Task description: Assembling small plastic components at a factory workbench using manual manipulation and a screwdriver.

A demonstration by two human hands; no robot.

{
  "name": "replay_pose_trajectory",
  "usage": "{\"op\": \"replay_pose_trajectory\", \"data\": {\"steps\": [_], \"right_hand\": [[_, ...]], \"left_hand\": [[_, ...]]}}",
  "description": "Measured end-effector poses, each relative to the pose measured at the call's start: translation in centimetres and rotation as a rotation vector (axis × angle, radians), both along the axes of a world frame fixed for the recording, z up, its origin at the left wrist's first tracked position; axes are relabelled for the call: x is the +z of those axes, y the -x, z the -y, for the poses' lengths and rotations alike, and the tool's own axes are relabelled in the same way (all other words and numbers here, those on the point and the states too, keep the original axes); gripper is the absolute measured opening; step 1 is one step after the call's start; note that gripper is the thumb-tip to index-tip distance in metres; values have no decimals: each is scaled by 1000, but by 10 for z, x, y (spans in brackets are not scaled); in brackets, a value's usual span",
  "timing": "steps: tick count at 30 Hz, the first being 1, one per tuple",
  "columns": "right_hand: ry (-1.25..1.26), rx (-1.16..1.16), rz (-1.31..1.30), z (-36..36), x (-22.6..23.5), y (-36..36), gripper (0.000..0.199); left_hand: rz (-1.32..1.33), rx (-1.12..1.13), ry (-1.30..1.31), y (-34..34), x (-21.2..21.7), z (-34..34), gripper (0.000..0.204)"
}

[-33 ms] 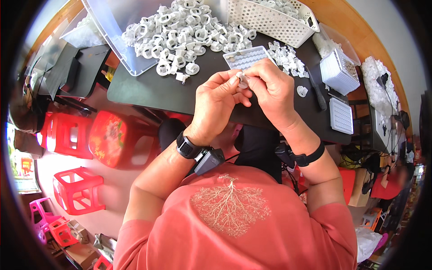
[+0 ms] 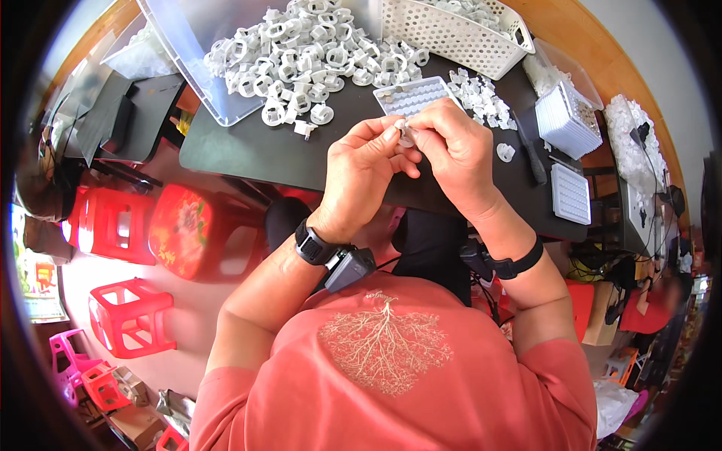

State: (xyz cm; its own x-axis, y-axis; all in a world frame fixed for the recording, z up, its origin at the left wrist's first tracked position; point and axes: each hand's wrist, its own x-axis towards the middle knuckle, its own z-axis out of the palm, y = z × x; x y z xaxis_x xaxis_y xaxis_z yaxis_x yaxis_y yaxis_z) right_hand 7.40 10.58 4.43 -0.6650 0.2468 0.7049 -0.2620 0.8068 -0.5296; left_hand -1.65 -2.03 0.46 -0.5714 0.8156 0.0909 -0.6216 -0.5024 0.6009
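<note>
My left hand [image 2: 359, 165] pinches a small white plastic ring-shaped part [image 2: 406, 137] between thumb and fingers, above the table's front edge. From the other side, my right hand [image 2: 459, 154] closes its thumb and forefinger on the same part. Fingers cover much of it, so its exact shape cannot be told. Just beyond the hands lies a shallow white tray with ridged rows [image 2: 387, 94]. A heap of white plastic ring parts [image 2: 301, 71] spreads at the far left, and smaller white pieces [image 2: 485, 101] lie scattered at the far right of the hands.
On the dark table [image 2: 226, 146] a clear bin [image 2: 180, 64] lies behind the heap. A white perforated basket [image 2: 451, 37] stands at the back. To the right are a dark-handled tool [image 2: 535, 161], a single white part [image 2: 505, 152], stacked trays [image 2: 556, 124] and another tray [image 2: 570, 194]. Red stools [image 2: 131, 319] stand left.
</note>
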Motion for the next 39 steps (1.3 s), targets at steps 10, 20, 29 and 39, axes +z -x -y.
{"op": "replay_pose_trajectory", "data": {"steps": [10, 20, 29, 39], "right_hand": [[40, -4, 33, -2, -4, -3, 13], [80, 20, 35, -2, -4, -3, 12], [57, -29, 36, -1, -8, -3, 12], [294, 34, 57, -3, -10, -3, 12]], "left_hand": [[1, 5, 8, -1, 0, 0, 24], [-13, 6, 13, 0, 0, 0, 25], [-24, 5, 24, 0, 0, 0, 24], [-30, 15, 40, -2, 2, 1, 24]]}}
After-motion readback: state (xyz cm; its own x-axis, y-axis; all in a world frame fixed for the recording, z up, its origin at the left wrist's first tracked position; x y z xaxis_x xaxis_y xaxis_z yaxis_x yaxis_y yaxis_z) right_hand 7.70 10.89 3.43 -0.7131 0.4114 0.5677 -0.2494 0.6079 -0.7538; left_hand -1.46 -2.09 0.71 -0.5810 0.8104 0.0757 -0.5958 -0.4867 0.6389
